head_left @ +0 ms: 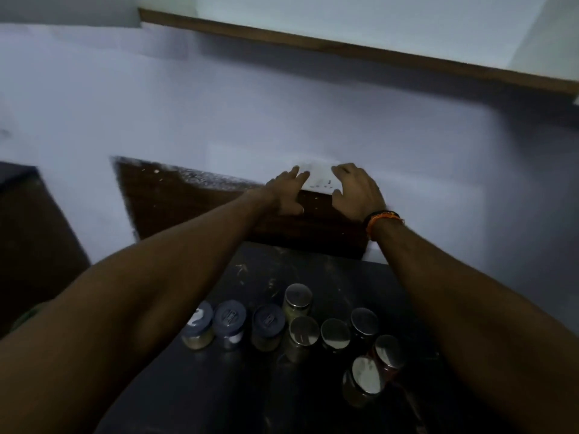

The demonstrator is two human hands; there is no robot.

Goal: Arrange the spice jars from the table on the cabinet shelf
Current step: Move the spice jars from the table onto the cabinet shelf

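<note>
Fingers (297, 173) of both hands spread, empty, above unlabelled spice jars (300, 330).

**Nine jars, two hands**

On the dark desk (313, 402) stand nine spice jars: three with grey plastic lids (230, 314) and six with shiny metal lids (304, 329). Two hands are up near the wall, the left hand (286, 192) and the right hand (357, 192).

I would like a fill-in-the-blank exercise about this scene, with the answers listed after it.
1. The spice jars stand on the dark ____.
2. Three jars have dark lids; the other six have ____ lids.
3. Both hands, left hand and right hand, hold ____ jars.
4. The orange wristband is on the ____ wrist.

Answers: table; shiny metal; no; right
</note>
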